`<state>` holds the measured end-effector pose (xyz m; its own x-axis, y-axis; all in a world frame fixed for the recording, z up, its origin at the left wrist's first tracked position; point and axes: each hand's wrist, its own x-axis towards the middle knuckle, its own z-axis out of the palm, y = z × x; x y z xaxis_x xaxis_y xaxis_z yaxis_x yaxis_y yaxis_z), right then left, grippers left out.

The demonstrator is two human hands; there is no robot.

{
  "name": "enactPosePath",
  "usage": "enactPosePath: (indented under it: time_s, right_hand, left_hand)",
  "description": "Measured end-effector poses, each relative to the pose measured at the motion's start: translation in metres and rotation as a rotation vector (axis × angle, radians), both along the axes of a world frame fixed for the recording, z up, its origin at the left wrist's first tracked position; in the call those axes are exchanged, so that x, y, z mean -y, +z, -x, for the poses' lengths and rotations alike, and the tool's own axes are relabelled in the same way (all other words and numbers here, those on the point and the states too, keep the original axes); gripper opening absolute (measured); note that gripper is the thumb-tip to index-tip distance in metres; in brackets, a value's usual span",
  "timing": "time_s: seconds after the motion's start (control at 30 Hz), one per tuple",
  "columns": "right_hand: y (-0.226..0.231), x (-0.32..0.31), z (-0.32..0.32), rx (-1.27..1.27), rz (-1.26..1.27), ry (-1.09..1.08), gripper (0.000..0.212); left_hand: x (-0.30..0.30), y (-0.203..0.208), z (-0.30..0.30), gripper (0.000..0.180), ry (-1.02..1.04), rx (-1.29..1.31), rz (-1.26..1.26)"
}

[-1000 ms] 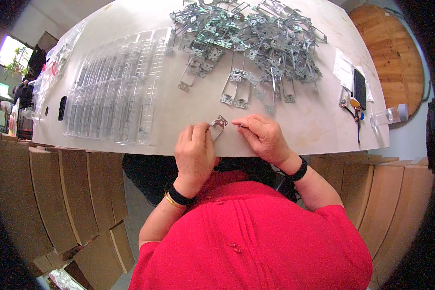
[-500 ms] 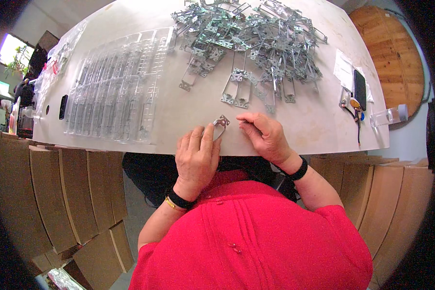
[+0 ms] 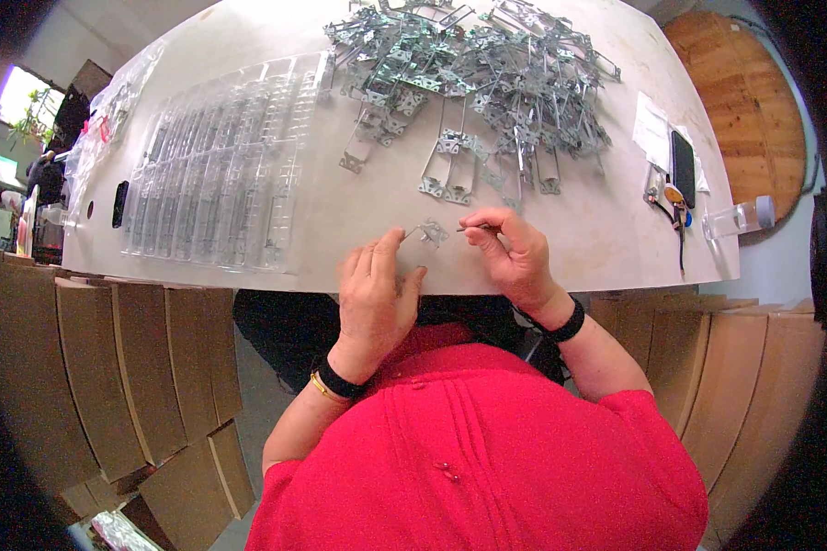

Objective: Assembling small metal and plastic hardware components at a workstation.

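My left hand [image 3: 374, 294] rests at the near edge of the pale table [image 3: 358, 202], its fingertips on a small metal bracket [image 3: 426, 231]. My right hand [image 3: 513, 250] pinches the other end of that bracket, holding a thin metal piece between thumb and forefinger. The bracket lies just above the table between both hands. A black band sits on each wrist.
A big heap of metal brackets [image 3: 473, 78] covers the far middle of the table. Clear plastic trays [image 3: 216, 165] lie to the left. A dark phone [image 3: 683, 167], papers and a clear bottle [image 3: 737, 219] are at the right. Cardboard boxes [image 3: 110, 367] stand below the table edge.
Both hands shifted slightly while working the small bracket; the left hand's fingers spread and moved a little toward the near edge. The piles and trays stayed put.
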<state>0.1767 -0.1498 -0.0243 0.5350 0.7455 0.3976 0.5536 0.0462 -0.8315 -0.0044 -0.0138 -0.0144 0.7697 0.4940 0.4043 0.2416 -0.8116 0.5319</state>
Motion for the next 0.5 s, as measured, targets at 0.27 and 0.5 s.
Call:
enactPosePath:
  time_s: [0.27,0.5]
  right_hand:
    - [-0.0011,0.0027,-0.002,-0.067,0.009,-0.001,0.013]
    - [0.002,-0.0006,-0.0032,0.017,-0.014,0.021,0.022]
  left_hand:
    - [0.0032,0.0026,-0.0046,0.047,-0.103,0.025,0.147]
    - [0.0038,0.0021,-0.0068,0.048,-0.109,0.038,0.235]
